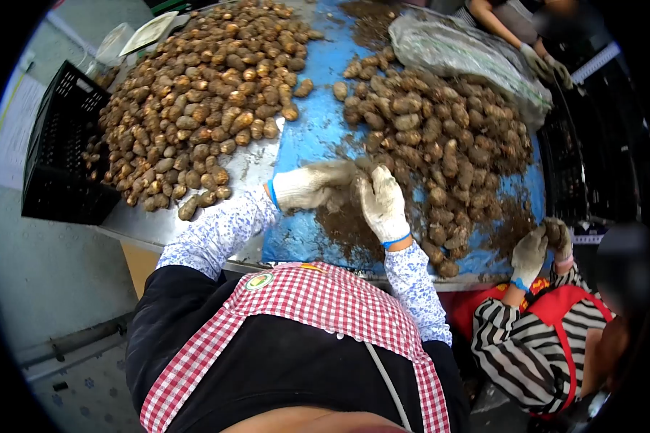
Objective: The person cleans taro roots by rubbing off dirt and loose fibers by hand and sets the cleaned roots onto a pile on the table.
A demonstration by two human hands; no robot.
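My left hand (314,185), in a soiled white knit glove, is at the middle of the table with its fingers curled and blurred. Facing it, my right hand (380,196) wears the same kind of glove, its fingers bent towards the left hand. Something brown shows between the fingertips, too smeared to name. Beneath both hands lie loose dirt (347,234) and blue sheeting (314,115). A heap of cleaner brown tubers (195,108) lies to the left, and a heap of dirtier, hairy tubers (440,137) to the right.
A black crate (61,144) stands at the left edge. A clear plastic sack (469,61) lies behind the right heap. Gloved hands of one person (534,256) are at the lower right, another's (547,66) at the upper right. Dark crates (563,159) line the right side.
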